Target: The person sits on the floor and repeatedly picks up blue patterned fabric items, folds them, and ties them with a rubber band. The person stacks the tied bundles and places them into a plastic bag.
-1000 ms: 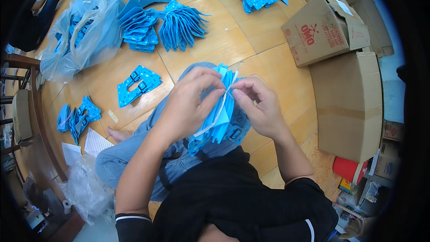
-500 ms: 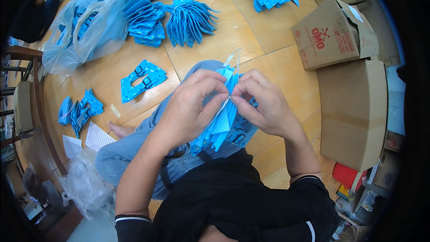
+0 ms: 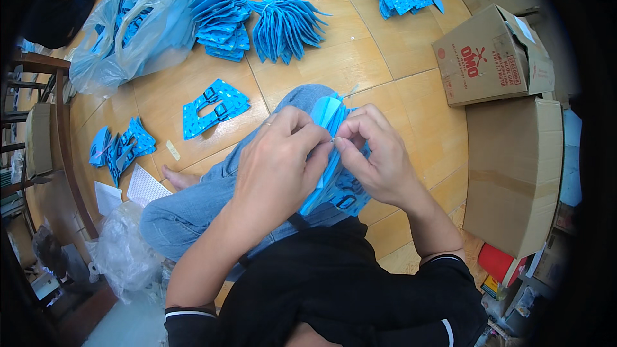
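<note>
Over my lap stands a bundle of flat blue printed pieces (image 3: 328,186), with black buckle shapes on some of them. My left hand (image 3: 273,157) is closed at its left side, with thumb and forefinger pinching a thin pale string at the bundle's middle. My right hand (image 3: 379,157) pinches the string from the right, its fingertips almost touching the left ones. Past the far end of the bundle pokes a bit of pale string (image 3: 351,92). Most of the string is hidden by my fingers.
Gathered blue bundles (image 3: 286,26) lie on the tiled floor ahead, beside a clear plastic bag (image 3: 135,32) of blue pieces. A small blue stack (image 3: 215,109) lies nearer. Cardboard boxes (image 3: 511,167) line the right. A wooden chair (image 3: 64,115) stands left, near another person's dark sleeve (image 3: 80,3).
My left hand has rolled further over the bundle, hiding the string's run along it. The string ends show less at the far end. The whole view has shifted slightly.
</note>
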Demonstrator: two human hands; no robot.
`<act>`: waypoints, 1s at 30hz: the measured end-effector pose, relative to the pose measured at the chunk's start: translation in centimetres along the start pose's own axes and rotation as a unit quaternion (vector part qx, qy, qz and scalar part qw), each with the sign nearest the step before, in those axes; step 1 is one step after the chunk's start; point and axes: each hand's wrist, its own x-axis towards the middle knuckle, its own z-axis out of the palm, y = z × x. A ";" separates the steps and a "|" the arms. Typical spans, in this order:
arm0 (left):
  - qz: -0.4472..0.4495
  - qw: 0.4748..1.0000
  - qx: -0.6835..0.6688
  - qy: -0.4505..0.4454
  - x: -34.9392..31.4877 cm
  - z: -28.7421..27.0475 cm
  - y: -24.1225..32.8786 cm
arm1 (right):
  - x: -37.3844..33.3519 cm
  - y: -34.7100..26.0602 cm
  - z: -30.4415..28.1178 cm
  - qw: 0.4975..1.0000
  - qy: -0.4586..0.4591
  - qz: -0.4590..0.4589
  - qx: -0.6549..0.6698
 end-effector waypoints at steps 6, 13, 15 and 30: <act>-0.071 0.989 -0.127 0.005 -0.5 0.5 -1.0 | 0.8 0.2 -0.9 0.992 -0.039 -0.100 -0.068; -0.087 0.982 -0.167 -0.003 -1.0 0.3 -1.8 | 2.4 0.7 -1.6 0.924 -0.037 -0.280 -0.256; -0.090 0.981 -0.171 0.003 -1.1 0.3 -2.0 | 2.4 0.9 -1.7 0.910 -0.038 -0.297 -0.286; -0.097 0.974 -0.206 -0.003 -1.6 0.3 -2.9 | 2.4 0.0 -1.5 0.959 -0.009 -0.222 -0.173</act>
